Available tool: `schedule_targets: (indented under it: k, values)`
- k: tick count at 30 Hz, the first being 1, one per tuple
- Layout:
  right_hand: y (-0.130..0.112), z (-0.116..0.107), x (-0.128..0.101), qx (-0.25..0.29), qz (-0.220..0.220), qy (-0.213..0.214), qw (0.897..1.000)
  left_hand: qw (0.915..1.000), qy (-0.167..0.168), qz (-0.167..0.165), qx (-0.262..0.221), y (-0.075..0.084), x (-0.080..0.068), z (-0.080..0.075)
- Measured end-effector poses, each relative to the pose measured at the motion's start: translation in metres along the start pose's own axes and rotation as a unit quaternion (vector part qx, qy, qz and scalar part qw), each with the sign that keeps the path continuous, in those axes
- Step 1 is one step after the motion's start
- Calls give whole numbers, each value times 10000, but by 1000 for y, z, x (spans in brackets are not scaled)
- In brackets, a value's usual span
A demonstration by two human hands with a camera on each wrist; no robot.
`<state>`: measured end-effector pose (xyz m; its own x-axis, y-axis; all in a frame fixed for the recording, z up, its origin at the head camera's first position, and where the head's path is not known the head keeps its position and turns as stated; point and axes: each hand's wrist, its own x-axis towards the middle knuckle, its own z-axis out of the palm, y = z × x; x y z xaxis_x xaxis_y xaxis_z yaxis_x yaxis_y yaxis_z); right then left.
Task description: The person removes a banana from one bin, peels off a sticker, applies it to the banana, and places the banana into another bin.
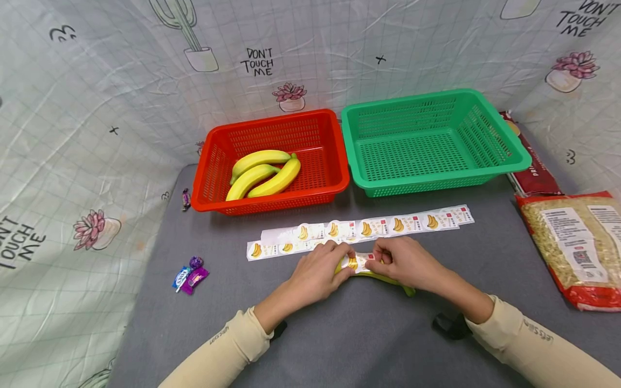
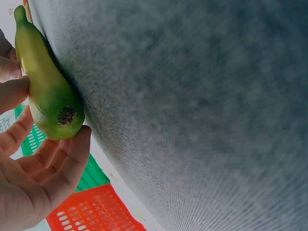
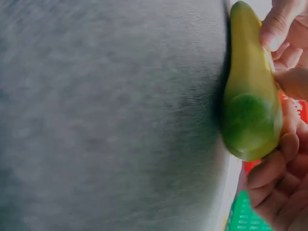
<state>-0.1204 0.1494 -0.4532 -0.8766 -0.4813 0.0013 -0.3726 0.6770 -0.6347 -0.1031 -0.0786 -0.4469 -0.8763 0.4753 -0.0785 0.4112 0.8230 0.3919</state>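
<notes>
Gap between right hand (image 1: 407, 262), grain bag (image 1: 577, 253); red basket (image 1: 312, 167), green basket (image 1: 412, 156) block far side.

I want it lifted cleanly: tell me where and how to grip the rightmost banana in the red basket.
Its thick middle, probably, from above and the right: the rightmost banana bulges toward bare floor of the red basket, while the two other bananas crowd its left side.

"DON'T TOUCH ME" readable three times on backdrop sheet (image 1: 315, 59); leftmost copy cropped. Red packet (image 1: 538, 180): "PRI", rest unclear. Print too small on label strips (image 1: 368, 229), banana label (image 1: 361, 262), grain bag (image 1: 572, 242). Blue wrapper (image 1: 181, 278), right sleeve (image 1: 537, 339), left sleeve (image 1: 223, 345): lettering, can't read reliably.
</notes>
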Motion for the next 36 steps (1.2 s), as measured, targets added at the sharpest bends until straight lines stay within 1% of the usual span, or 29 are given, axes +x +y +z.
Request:
schedule_targets:
  k: [3,6,9,11,17,24,33,36]
  values:
    - [-1,4,-3,-246,-161,318,9991,10000,-13,10,26,1,-1,-1]
    - [-4,8,-5,-516,-539,646,9951,10000,-4,23,70,1,-1,0]
    - [-5,12,-6,-660,-851,750,9914,9999,7,40,121,1,0,0]
    - [-5,13,-6,-660,-935,711,9909,9999,9,45,141,1,-1,0]
    - [-3,11,-6,-791,-902,552,9913,9999,-64,10,156,1,-1,0]
    - [3,3,-15,-989,-647,554,9914,9996,-264,-26,23,1,1,-1]
    - [4,2,-15,-1019,-666,473,9914,9996,-285,-34,4,1,1,-3]
    - [5,0,-12,-968,-707,324,9923,9997,-241,-36,-17,1,2,-2]
